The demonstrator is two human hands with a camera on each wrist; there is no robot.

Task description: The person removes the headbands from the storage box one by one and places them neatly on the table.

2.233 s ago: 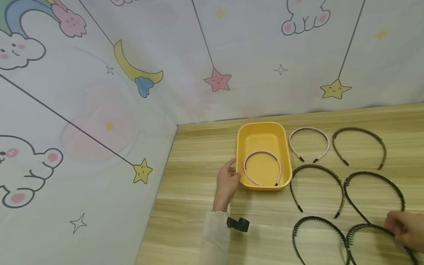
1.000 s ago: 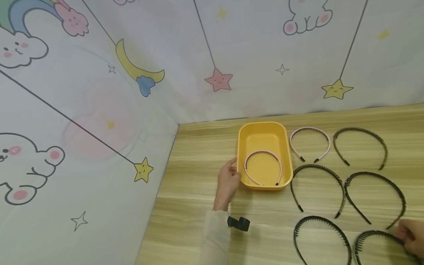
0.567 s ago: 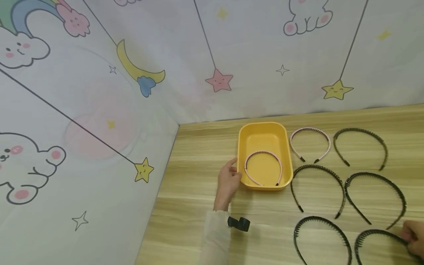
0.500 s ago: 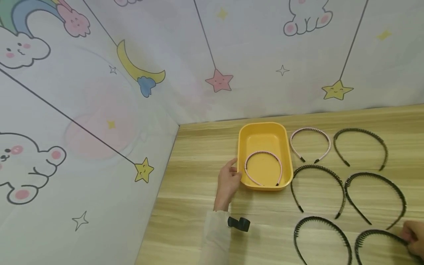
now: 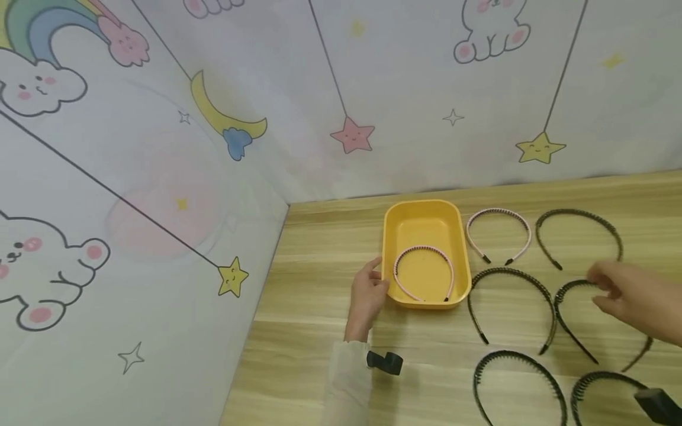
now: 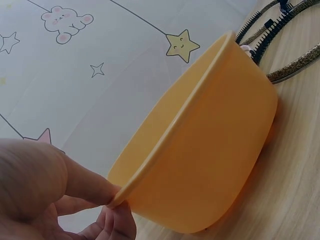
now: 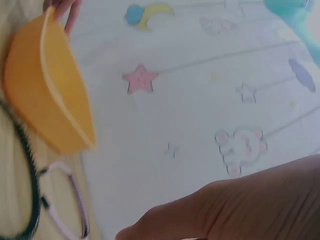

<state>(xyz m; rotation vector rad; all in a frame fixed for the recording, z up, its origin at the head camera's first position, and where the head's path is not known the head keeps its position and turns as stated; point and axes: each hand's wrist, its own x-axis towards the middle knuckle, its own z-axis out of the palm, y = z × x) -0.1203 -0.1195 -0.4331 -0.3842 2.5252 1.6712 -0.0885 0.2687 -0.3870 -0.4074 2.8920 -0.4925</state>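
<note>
My left hand (image 5: 367,297) pinches the rim of a yellow plastic bin (image 6: 210,140) between thumb and fingers, at the bin's left side. A pink headband (image 5: 423,248) with small teeth lies inside the bin. My right hand (image 5: 634,299) is over a black toothed headband (image 5: 574,337), its fingers loosely bent with nothing between them, and it covers part of that band. In the right wrist view the thumb (image 7: 175,220) shows, blurred. Below, another black headband (image 5: 604,376) lies partly out of frame, beneath the right wrist's camera.
On the wooden table (image 5: 303,266), right of the bin, lie a second pink headband (image 5: 498,210), a brown one (image 5: 581,212), a gold-flecked dark one (image 5: 503,270) and a black toothed one (image 5: 506,354). A cartoon-print wall covering (image 5: 415,77) borders the table behind and at left.
My right hand has let go of the lower-right black headband, which it had shifted slightly right and down, and has moved up and left. The left hand and bin have stayed put.
</note>
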